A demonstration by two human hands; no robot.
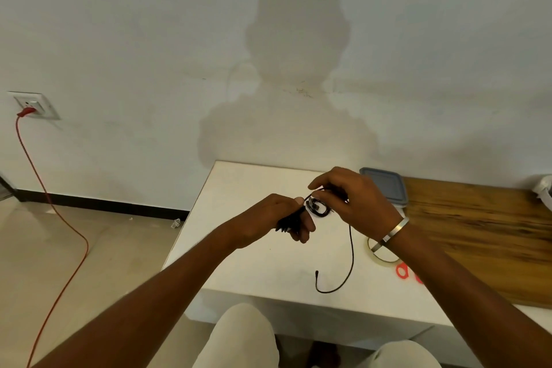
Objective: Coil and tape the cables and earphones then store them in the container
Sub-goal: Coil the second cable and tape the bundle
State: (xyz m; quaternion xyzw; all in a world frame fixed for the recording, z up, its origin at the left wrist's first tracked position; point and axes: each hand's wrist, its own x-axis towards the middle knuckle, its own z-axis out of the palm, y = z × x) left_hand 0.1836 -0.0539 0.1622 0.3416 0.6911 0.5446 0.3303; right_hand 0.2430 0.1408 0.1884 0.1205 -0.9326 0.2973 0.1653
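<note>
L hand (270, 218) is closed round a black coil bundle above the white table (239, 248); R hand (346, 200) pinches the black cable (352, 251) at a small loop, its tail hanging to the tabletop. Cable looks light, limp & springy, so prob. best gripped at the coil. Container (388, 188) w/ lid sits behind; tape roll (380, 251) & red scissors (401, 270) partly hidden by R wrist. Earbuds hard to make out.

A wall socket (33, 105) sits at nine o'clock, a red plug (26, 111) in it; its red cord (64, 219) trails down across the tiled floor (44, 248). A wooden board (478, 233) lies at three o'clock on the white worktop (239, 248).
</note>
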